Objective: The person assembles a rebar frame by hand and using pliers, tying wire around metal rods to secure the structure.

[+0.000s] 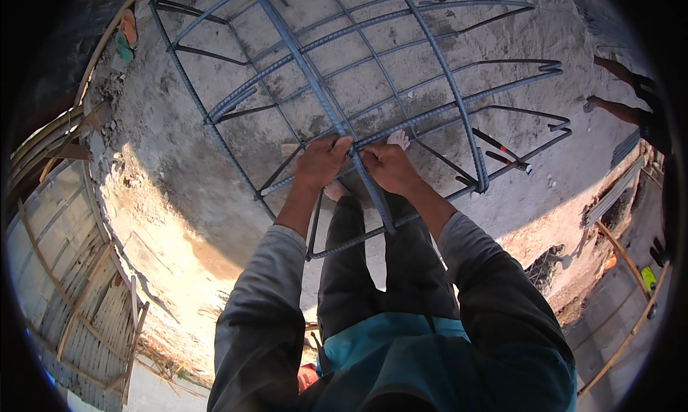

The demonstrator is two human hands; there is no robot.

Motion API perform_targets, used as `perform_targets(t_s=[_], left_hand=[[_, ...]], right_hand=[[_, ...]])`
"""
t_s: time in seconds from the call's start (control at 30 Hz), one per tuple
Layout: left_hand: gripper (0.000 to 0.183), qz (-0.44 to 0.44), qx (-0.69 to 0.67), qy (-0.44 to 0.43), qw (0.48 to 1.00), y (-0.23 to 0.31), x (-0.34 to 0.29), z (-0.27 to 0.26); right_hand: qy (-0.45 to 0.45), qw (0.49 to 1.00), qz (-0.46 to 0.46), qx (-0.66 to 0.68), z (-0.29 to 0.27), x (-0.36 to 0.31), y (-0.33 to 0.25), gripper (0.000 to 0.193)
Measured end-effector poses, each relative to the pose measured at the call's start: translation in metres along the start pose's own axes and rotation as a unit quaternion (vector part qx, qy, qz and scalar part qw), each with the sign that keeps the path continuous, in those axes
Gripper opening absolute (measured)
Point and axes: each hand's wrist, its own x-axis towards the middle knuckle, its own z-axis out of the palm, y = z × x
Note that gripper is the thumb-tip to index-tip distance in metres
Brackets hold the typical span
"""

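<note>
A cage of ribbed steel rebar (pixel 448 79) stands in front of me, its long bars crossed by bent stirrups. My left hand (pixel 320 161) is closed in a pinch beside the crossing of a thick long bar (pixel 308 72) and a stirrup. On the other side of that crossing, my right hand (pixel 390 167) is also closed, thumb and fingers pressed together. Whatever lies between the fingertips is too small or hidden to make out. Pliers (pixel 502 152) with black and red handles rest at the stirrup ends, right of my right hand.
My bare feet (pixel 398 139) are on the dusty concrete ground (pixel 236 258) beneath the cage. Another person's legs (pixel 620 111) show at the far right, near stacked bars (pixel 615 190). Corrugated sheets with wooden poles (pixel 61 269) stand at the left.
</note>
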Motion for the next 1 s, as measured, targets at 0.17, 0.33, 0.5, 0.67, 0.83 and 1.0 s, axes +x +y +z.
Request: perform_targets(t_s=[0.17, 0.33, 0.5, 0.67, 0.83, 1.0], left_hand=[[0.07, 0.04, 0.141, 0.1, 0.984, 0.011, 0.0, 0.018], [0.052, -0.029, 0.159, 0.065, 0.985, 0.026, 0.01, 0.014], [0.054, 0.049, 0.163, 0.039, 0.985, -0.008, 0.029, 0.02], [0.063, 0.02, 0.064, 0.01, 0.998, -0.008, 0.037, 0.018], [0.068, -0.117, -0.043, 0.04, 0.991, 0.014, 0.032, 0.018], [0.049, -0.093, 0.0, 0.065, 0.994, 0.016, 0.033, 0.023]], right_hand=[[0.005, 0.995, 0.026, -0.101, -0.002, 0.001, -0.003, 0.022], [-0.041, 0.996, -0.011, -0.081, -0.014, 0.0, -0.015, 0.024], [-0.094, 0.992, -0.021, -0.08, -0.023, 0.0, -0.037, 0.025], [0.006, 0.981, -0.141, -0.132, -0.016, 0.006, -0.022, 0.026], [0.049, 0.988, -0.097, -0.111, -0.005, 0.0, -0.02, 0.026], [0.0, 0.998, 0.044, 0.048, -0.008, -0.002, -0.013, 0.027]])
